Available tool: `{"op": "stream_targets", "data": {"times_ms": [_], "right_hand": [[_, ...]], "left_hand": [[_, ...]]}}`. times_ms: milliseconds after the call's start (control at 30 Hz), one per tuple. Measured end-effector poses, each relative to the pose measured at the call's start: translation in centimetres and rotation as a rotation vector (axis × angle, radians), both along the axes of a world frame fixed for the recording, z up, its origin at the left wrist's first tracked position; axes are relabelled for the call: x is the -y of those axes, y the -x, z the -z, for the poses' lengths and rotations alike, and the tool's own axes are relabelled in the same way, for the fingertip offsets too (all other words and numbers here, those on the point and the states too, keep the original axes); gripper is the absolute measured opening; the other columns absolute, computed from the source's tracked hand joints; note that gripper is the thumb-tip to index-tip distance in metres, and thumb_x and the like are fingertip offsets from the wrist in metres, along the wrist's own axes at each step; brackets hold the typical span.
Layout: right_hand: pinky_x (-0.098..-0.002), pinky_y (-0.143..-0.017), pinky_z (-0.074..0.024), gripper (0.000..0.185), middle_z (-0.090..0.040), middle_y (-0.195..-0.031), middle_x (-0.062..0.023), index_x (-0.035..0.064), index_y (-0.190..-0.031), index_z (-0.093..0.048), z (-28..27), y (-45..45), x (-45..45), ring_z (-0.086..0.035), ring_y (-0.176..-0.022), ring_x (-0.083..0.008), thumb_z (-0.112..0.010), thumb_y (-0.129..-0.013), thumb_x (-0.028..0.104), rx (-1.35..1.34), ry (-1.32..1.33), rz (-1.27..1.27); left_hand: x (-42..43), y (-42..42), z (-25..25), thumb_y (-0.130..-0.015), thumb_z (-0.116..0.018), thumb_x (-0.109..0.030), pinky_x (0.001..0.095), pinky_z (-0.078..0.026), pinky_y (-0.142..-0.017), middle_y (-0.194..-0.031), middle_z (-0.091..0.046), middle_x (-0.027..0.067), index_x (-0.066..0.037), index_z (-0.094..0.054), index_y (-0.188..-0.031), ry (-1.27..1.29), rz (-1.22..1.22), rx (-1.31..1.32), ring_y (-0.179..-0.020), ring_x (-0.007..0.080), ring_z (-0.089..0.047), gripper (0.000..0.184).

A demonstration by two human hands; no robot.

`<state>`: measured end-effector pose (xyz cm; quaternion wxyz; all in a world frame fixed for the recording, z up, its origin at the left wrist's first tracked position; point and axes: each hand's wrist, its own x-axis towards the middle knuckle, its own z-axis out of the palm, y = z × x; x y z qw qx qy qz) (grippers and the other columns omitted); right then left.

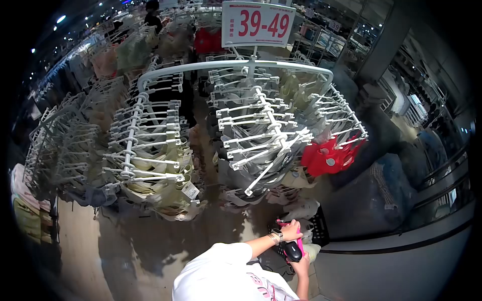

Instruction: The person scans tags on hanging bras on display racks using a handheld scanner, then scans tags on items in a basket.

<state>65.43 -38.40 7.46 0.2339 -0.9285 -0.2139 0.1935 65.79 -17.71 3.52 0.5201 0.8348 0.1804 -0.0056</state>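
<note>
Low at the right, both my hands are on a small black and pink object (292, 252). It has a rounded, glossy black part with a small pale mark and bright pink edges; its exact kind is unclear. My left hand (290, 230), with a watch on the wrist, closes over its upper end. Lower down, my right hand (302, 265) grips its other end, the fingers partly hidden. Just beyond the hands is a black crate (319, 224) with perforated sides, holding pale bundled items (304, 209).
Racks of bras on white hangers (263, 115) stand ahead, under a "39-49" price sign (258, 24). A red bra (332, 156) hangs at the right end. Large wrapped bags (374, 195) lean near a low ledge (391, 247). Folded clothes (31, 210) are stacked far left.
</note>
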Motion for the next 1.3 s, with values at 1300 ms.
{"op": "stream_targets", "data": {"times_ms": [1300], "right_hand": [[-0.0353,-0.076,-0.0506,0.045,-0.068,-0.082,-0.0133,0.0010,-0.098,-0.067,1.8,27.4,2.8,-0.065,-0.078,-0.0218,-0.081,-0.064,0.028,-0.538,-0.208,-0.950]], "left_hand": [[6.0,40.0,-0.1,-0.068,-0.069,-0.030,0.0393,-0.052,-0.085,-0.081,-0.064,0.0261,0.003,-0.069,-0.072,-0.306,-0.522,-0.326,-0.092,0.0368,-0.061,0.033]]}}
